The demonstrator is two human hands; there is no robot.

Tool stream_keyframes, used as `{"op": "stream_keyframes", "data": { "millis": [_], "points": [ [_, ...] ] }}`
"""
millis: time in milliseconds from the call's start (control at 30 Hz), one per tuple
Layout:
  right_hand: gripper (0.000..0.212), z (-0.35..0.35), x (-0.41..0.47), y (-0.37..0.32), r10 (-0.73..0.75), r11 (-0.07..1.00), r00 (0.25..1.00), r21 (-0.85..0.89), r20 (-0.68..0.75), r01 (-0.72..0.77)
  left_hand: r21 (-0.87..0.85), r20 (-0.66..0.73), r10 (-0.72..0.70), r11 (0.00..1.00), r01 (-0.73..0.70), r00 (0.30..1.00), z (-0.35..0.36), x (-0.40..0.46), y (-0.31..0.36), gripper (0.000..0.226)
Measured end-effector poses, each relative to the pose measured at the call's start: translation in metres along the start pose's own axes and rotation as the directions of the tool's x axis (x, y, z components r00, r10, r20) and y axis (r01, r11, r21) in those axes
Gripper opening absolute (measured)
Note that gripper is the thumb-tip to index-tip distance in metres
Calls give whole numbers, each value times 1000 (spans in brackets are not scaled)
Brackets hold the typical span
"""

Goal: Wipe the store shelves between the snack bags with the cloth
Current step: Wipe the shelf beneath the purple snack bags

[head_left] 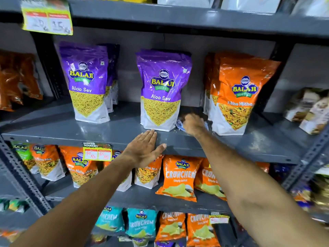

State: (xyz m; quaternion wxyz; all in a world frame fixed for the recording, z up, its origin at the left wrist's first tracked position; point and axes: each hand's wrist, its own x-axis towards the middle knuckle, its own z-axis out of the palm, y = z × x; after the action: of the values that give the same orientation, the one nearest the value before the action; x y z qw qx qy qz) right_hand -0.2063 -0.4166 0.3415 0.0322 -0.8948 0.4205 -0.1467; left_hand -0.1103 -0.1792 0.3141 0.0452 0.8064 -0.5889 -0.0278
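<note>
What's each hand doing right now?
Left hand: open, flat on the shelf edge, holding nothing.
Right hand: closed on the cloth, between the snack bags.

Counting along the middle shelf [124, 125]: two purple Aloo Sev bags [87, 82] stand at the front, one toward the left edge, one mid-shelf, each with more tucked behind, too hidden to number. One orange Tikha Mitha bag [238, 97] leads its row toward the right edge; at least one more sits behind it. One cloth [180, 124], two hands in play: left hand [144, 148], right hand [193, 124]. On the shelf below, two orange Crunchem bags [179, 177] and several orange mix bags [80, 168], partly covered. On the bottom shelf, two teal Crunchem bags [140, 223] and two orange ones. Three yellow price tags [97, 153] show.
</note>
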Motion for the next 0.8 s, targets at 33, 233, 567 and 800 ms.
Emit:
{"op": "stream_keyframes", "data": {
  "millis": [33, 233, 567, 800],
  "points": [
    [30, -1, -7, -2, -13, 1000, 1000, -6, -4, 13, 1, 4, -1, 1000, 1, 1000, 0, 0, 0, 89],
    [25, -10, -44, -5, -69, 995, 998, -69, -9, 68, 15, 19, 5, 1000, -5, 1000, -4, -2, 3, 87],
    [24, -15, -72, -13, -103, 995, 995, 1, -9, 103, 2, 9, -12, 1000, 12, 1000, -4, 5, -4, 88],
    [29, -17, -80, -25, -219, 973, 975, 82, 40, 216, -2, 3, -46, 999, 46, 999, -5, 7, -18, 88]
  ]
}}
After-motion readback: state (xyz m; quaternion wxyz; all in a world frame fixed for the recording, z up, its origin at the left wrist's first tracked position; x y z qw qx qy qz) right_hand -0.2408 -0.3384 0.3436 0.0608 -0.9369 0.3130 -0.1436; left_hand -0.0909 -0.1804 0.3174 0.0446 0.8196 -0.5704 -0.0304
